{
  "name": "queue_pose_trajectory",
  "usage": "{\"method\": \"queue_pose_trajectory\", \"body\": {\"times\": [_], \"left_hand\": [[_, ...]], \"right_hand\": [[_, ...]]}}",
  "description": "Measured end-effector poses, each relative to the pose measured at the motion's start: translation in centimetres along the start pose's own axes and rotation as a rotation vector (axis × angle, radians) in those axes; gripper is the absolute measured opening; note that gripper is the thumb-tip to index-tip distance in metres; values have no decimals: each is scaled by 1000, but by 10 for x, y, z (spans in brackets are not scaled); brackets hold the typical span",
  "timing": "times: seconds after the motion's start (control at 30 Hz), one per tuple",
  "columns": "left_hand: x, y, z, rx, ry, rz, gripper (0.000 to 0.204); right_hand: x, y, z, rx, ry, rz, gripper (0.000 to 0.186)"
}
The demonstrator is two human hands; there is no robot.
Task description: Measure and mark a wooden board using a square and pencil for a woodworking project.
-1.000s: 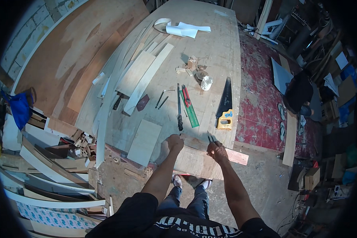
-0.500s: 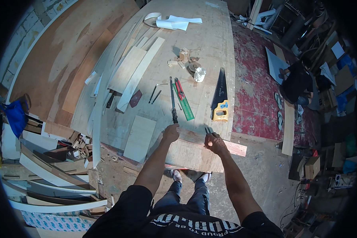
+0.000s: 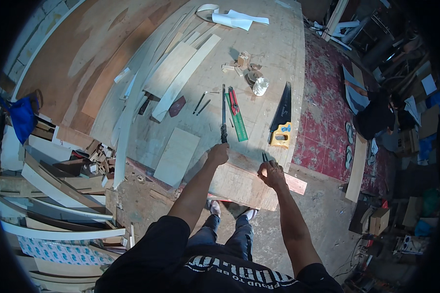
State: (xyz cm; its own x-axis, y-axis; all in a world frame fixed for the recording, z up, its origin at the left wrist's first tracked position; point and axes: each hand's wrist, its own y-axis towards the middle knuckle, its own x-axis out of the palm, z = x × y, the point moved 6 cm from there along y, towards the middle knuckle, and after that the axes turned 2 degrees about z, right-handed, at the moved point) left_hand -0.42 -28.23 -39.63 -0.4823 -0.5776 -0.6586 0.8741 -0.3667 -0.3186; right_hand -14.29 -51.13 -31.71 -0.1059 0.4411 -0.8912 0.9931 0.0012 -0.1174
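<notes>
My left hand [image 3: 218, 154] is closed, its fingers curled down at the left end of a long wooden strip [image 3: 295, 184]; what lies under them is hidden. Just beyond that hand, a long thin dark tool [image 3: 224, 115] lies on the worktable. Over the strip, my right hand [image 3: 272, 174] pinches a thin dark pencil-like tool [image 3: 265, 156] whose tip points away from me. A pale wooden board [image 3: 239, 185] lies under and in front of the strip at the near edge. Beside the dark tool lie a green ruler [image 3: 239, 124] and a red tool [image 3: 234, 101].
A yellow-handled handsaw [image 3: 281, 119] lies at the table's right. Small wood offcuts [image 3: 243, 59] and a silvery cup [image 3: 260, 86] sit farther back. Planks [image 3: 185, 75] cover the left side. At right, another person [image 3: 376, 115] crouches on the red floor.
My view has shifted, so the tabletop things sit farther right in it. My right hand has moved slightly right along the strip. The other person has stretched an arm over a pale sheet.
</notes>
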Motion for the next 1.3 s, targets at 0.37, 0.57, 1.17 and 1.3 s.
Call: {"method": "queue_pose_trajectory", "body": {"times": [0.37,0.57,1.17,1.3], "left_hand": [[-16,-23,4,-19,29,52,36],[-39,-75,-25,-145,21,72,40],[-32,-176,-80,-357,-82,396,45],[-31,-175,-77,-343,-24,393,46]], "right_hand": [[13,-2,-4,-75,-39,-63,47],[36,-1,-34,-223,-110,-97,61],[51,20,-93,-608,-158,-308,73],[51,24,-89,-624,-174,-287,70]]}}
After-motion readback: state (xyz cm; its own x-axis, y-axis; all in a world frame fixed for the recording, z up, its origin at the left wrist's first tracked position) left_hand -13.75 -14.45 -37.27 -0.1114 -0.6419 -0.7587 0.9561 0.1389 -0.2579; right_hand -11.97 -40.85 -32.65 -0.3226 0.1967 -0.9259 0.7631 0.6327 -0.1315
